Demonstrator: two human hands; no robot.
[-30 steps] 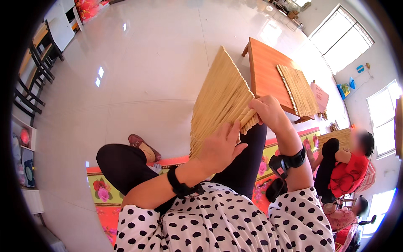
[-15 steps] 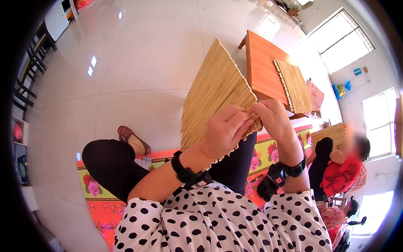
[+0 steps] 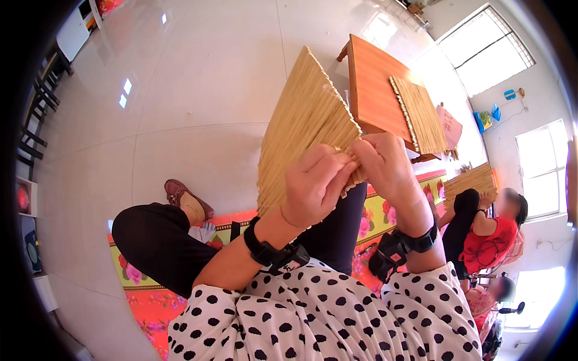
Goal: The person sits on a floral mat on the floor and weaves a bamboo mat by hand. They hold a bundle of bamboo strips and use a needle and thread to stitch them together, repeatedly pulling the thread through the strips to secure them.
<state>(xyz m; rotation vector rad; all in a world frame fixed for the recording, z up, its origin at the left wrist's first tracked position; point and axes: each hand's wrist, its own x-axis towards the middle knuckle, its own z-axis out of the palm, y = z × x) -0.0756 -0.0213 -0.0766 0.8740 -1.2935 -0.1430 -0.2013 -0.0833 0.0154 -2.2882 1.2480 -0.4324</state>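
A straw-coloured mat of thin stalks bound side by side leans up from my lap, its far corner raised. Along its right edge runs a knotted, braided border. My left hand is closed on the mat near this edge, fingers bent and pinching. Close beside it, my right hand pinches the same border, thumb and forefinger pressed together. The fingertips of both hands nearly meet there, and the stalk ends between them are mostly hidden. Black straps with small devices sit on both wrists.
Ahead to the right stands a wooden table with another stalk mat on it. A floral cloth lies beneath me. At the right, a person in red holds a similar mat; another person sits nearer. Dark stools line the left.
Both hands stay at the mat's border and have shifted slightly, the left turning a little. The whole view has moved a bit, with the table appearing slightly higher.
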